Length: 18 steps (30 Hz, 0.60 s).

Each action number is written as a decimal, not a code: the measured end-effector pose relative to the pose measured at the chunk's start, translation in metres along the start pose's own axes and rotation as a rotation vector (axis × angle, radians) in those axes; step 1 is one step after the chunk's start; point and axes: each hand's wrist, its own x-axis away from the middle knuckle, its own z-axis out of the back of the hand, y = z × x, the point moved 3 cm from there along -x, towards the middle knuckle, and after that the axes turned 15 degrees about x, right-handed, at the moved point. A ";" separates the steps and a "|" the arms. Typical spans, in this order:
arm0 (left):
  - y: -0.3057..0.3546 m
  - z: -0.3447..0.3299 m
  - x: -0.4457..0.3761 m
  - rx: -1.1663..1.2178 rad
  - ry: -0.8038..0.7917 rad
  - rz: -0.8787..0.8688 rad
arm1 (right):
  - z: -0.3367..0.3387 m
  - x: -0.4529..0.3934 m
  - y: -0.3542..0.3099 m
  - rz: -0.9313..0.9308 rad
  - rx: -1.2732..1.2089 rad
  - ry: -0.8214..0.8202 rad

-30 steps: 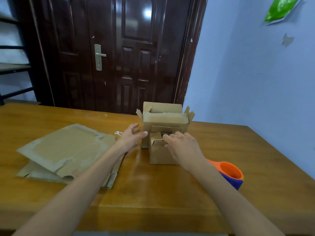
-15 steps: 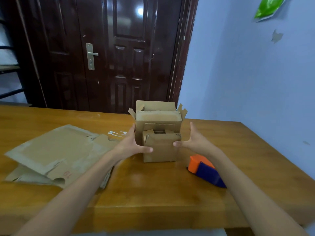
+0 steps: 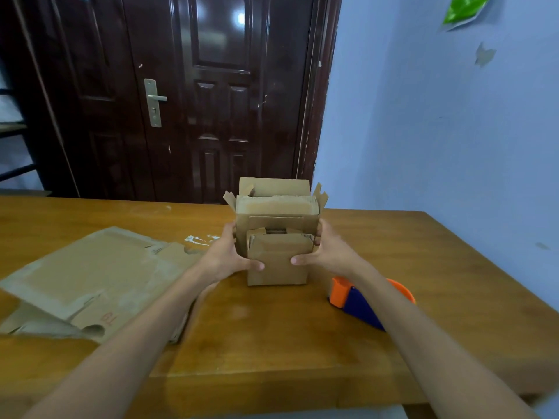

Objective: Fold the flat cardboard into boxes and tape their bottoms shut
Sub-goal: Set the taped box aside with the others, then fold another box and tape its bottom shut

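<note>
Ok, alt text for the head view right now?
Both hands, left hand and right hand, grip a small cardboard box standing against a larger box on a wooden table. Flat cardboard lies left, a tape dispenser right.

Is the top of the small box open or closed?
Open: the small box has top flaps standing up with a gap between them.

Plain brown small box (image 3: pixel 276 261) between my hands; matching brown flat cardboard (image 3: pixel 87 279), lower left; orange-and-blue tape dispenser (image 3: pixel 357 300), lower right; honey-toned wooden table (image 3: pixel 272 337); dark reddish-brown door (image 3: pixel 211 95); pale blue wall (image 3: pixel 438 116).
</note>
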 end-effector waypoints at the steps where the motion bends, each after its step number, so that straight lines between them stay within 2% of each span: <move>1: 0.000 0.001 0.000 -0.004 -0.009 0.004 | 0.001 0.004 -0.003 -0.003 0.017 0.006; 11: 0.000 0.004 -0.003 -0.169 -0.075 0.022 | -0.003 0.007 -0.011 -0.003 0.158 0.010; 18: -0.002 -0.001 -0.008 -0.251 -0.022 -0.004 | -0.009 0.005 -0.014 -0.050 0.185 0.082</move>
